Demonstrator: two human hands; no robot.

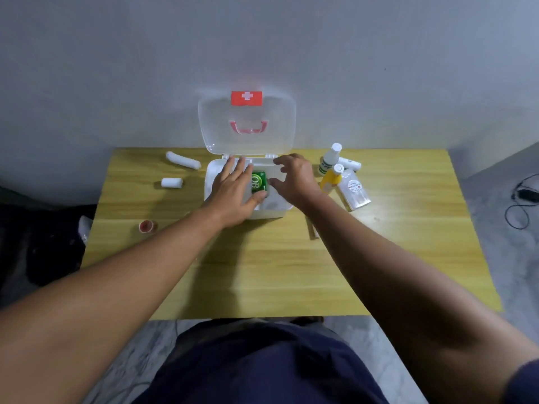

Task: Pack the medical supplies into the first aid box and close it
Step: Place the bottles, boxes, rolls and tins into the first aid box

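Note:
The white first aid box (280, 209) stands open at the back middle of the wooden table, its clear lid (246, 132) upright against the wall. Inside lies a green packet (259, 180). My left hand (232, 191) reaches into the box, thumb at the packet's near end and index finger along its left edge. My right hand (294, 177) hovers over the box's right half with fingers spread and nothing in it. Outside the box are two white bandage rolls (183, 160) (172, 182), a red tape roll (147, 226), a white bottle (329, 158), a yellow bottle (331, 180) and a clear bottle (354, 191).
A white tube (350, 163) lies behind the bottles at the right. A thin pale strip (313, 231) lies on the table (262, 272) in front of the box. Black cables (522, 201) trail on the floor at the far right. The wall is right behind the lid.

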